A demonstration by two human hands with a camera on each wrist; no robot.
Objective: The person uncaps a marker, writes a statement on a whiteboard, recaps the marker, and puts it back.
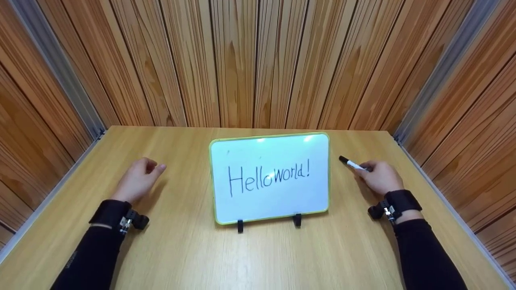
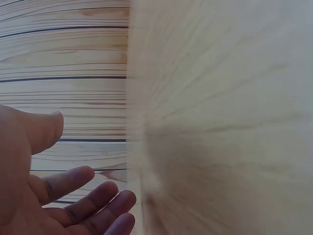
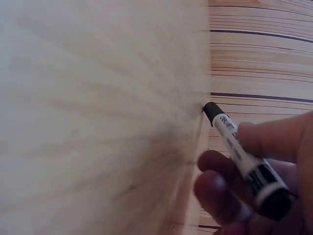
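A whiteboard (image 1: pixel 270 201) with a yellow-green rim and "Hello world!" written in dark strokes leans back slightly at the middle of the table. To its right, my right hand (image 1: pixel 381 177) pinches a white marker with black ends (image 1: pixel 354 164) between thumb and fingers. In the right wrist view the marker (image 3: pixel 232 139) points its black end away from the hand, near the tabletop. My left hand (image 1: pixel 139 179) is left of the board, holding nothing. The left wrist view shows that hand (image 2: pixel 63 196) with its thumb apart from its loosely bent fingers.
Two black stand feet (image 1: pixel 297 220) show beneath the board's lower edge. The wooden table (image 1: pixel 181 249) is bounded by a wood-plank back wall (image 1: pixel 238 64) and plank side walls. Each wrist wears a black strap (image 1: pixel 403 200) with a small camera.
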